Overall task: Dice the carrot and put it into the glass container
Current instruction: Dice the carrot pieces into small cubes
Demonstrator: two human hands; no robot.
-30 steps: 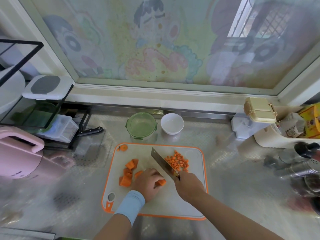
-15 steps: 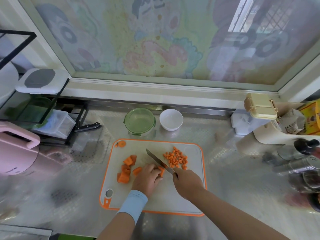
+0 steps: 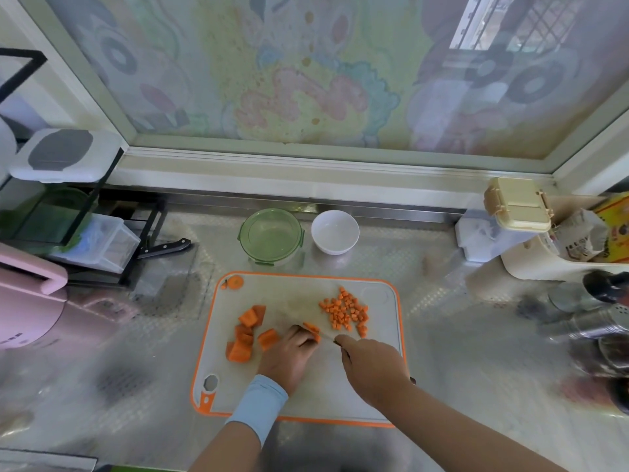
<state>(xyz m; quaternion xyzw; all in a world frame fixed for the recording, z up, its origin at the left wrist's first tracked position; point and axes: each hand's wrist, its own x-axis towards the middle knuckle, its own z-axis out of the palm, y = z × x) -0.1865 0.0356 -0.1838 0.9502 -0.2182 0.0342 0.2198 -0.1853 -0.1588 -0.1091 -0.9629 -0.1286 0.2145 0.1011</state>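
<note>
The worktop (image 3: 459, 335) is shiny embossed metal. The cutting board (image 3: 306, 396) looks like matt plastic. The glass container (image 3: 272, 261) has a glossy green plastic lid (image 3: 270, 233); the wristband (image 3: 257, 403) is cloth.

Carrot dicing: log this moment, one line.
left hand holds carrot piece | right hand grips knife | diced carrot on cutting board | glass container lidded

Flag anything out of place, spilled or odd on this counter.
Nothing spilled or damaged. One carrot end slice lies alone at the cutting board's far left corner, apart from the chunks and dice. The glass container still has its green lid on.
</note>
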